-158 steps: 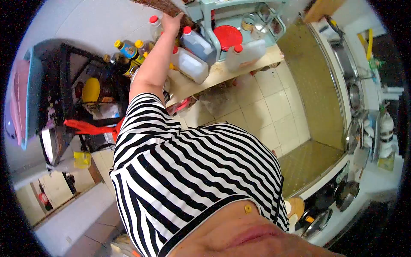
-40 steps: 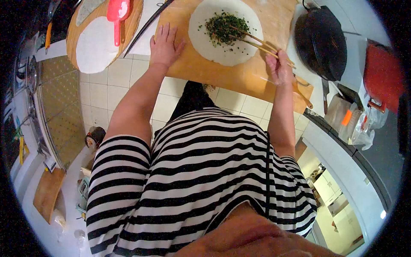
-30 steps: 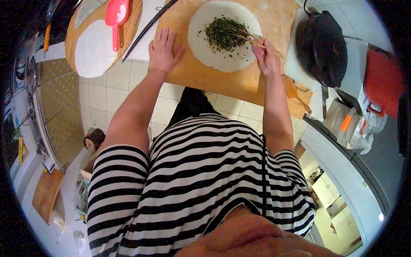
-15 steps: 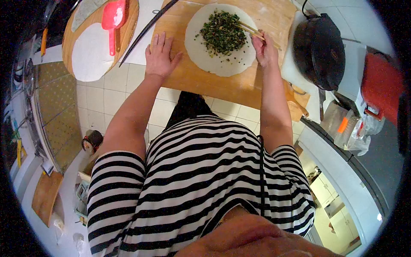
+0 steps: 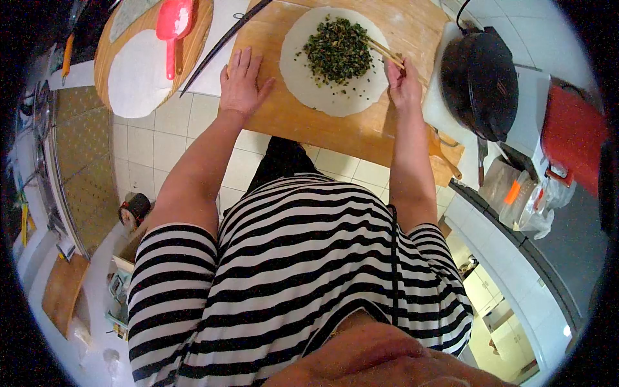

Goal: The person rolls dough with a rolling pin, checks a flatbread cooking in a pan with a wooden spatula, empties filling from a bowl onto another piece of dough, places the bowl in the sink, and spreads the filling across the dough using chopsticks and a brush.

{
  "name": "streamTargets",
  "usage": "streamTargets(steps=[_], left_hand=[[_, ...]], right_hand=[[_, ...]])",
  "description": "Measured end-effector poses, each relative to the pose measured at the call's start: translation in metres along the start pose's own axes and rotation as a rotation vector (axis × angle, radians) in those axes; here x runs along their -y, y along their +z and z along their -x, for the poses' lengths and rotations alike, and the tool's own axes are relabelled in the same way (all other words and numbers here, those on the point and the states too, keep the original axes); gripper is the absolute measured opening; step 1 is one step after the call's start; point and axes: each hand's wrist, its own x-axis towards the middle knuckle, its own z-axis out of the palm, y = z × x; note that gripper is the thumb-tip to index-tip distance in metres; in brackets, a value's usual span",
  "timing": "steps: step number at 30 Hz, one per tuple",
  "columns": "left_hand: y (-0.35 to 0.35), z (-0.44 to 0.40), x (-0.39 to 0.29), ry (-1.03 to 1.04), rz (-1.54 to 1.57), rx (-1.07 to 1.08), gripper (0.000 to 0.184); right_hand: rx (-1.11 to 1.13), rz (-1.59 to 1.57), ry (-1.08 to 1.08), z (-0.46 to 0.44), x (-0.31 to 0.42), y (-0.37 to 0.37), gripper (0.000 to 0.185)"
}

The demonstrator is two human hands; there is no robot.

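Observation:
A round sheet of pale dough [image 5: 296,84] lies on the wooden board [image 5: 322,126]. Chopped green filling [image 5: 338,51] is heaped on it, with small bits scattered toward its lower right. My right hand [image 5: 404,84] grips a pair of chopsticks [image 5: 385,51] at the dough's right edge, their tips at the filling's right side. Flat on the board, left of the dough, my left hand [image 5: 243,87] rests with its fingers apart and holds nothing.
At the left, a round wooden board [image 5: 103,64] bears another dough sheet [image 5: 135,80] and a red scoop [image 5: 173,26]. A long black strip [image 5: 222,45] lies between the boards. To the right are a black pan-like appliance [image 5: 480,84], a red object [image 5: 574,135] and plastic bags [image 5: 525,197].
Earlier, my right arm reached among bottles on a shelf; later views show the dough board. The chopsticks have since moved from within the filling to its right side. My left hand stays flat.

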Motion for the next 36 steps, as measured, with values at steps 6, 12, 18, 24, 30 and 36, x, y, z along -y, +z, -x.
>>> streamTargets(steps=[6,12,18,24,30,36], left_hand=[[0.007,-0.001,0.003,-0.029,-0.011,0.027,0.061],[0.003,0.000,0.001,-0.017,-0.002,-0.003,0.062],[0.002,-0.001,0.002,-0.021,-0.014,0.022,0.062],[0.002,-0.001,0.001,-0.028,-0.021,0.017,0.061],[0.001,0.000,0.002,-0.036,-0.041,0.051,0.061],[0.008,0.000,0.004,-0.033,-0.055,0.028,0.061]], right_hand=[[0.048,0.002,0.012,-0.002,0.003,0.006,0.028],[0.029,-0.060,0.056,0.006,0.000,0.000,0.024],[0.119,-0.014,0.055,0.009,-0.015,0.019,0.023],[0.114,0.087,0.014,0.027,-0.013,0.034,0.021],[0.141,0.091,0.020,0.030,-0.021,0.032,0.024],[0.036,-0.065,0.019,0.063,-0.015,0.016,0.023]])
